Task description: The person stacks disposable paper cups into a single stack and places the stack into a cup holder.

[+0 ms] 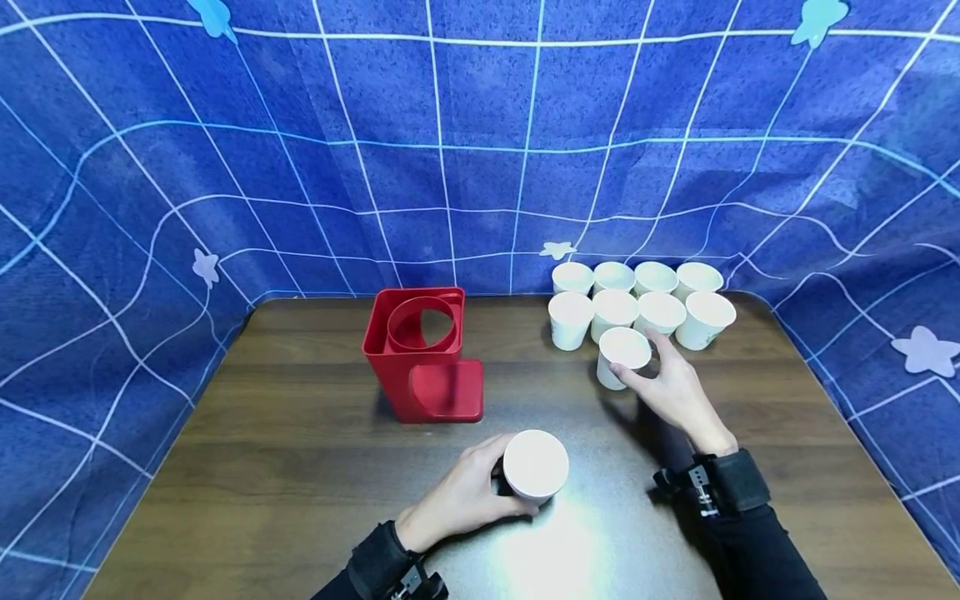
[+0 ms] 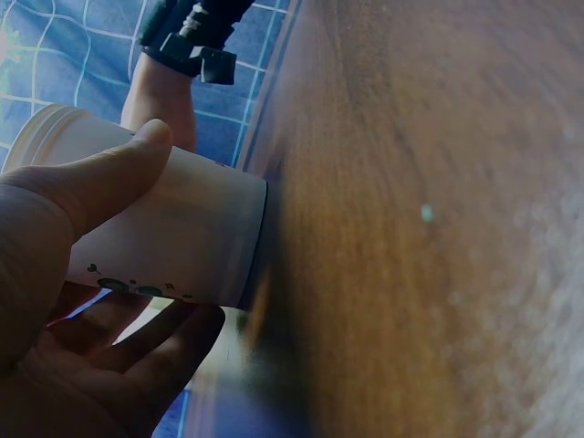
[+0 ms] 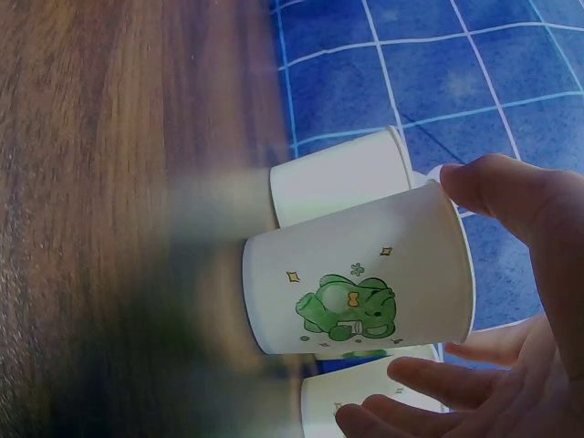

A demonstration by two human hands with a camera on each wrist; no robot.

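Observation:
My left hand (image 1: 468,492) holds a white paper cup (image 1: 536,465) low over the near middle of the table. In the left wrist view the thumb lies along one side of this paper cup (image 2: 182,219), with fingers round the other; several rim lines show at its wide end. Farther right, my right hand (image 1: 675,387) pinches the rim of another white paper cup (image 1: 624,350) between thumb and fingers, in front of the grouped cups. A green bear is printed on that cup (image 3: 365,283) in the right wrist view.
Behind the right hand, several white paper cups (image 1: 615,307) stand upright in two rows near the table's back edge. A red holder (image 1: 405,375) with a round ring and a side tray stands left of them. Blue gridded cloth (image 1: 480,167) surrounds the wooden table (image 1: 285,467).

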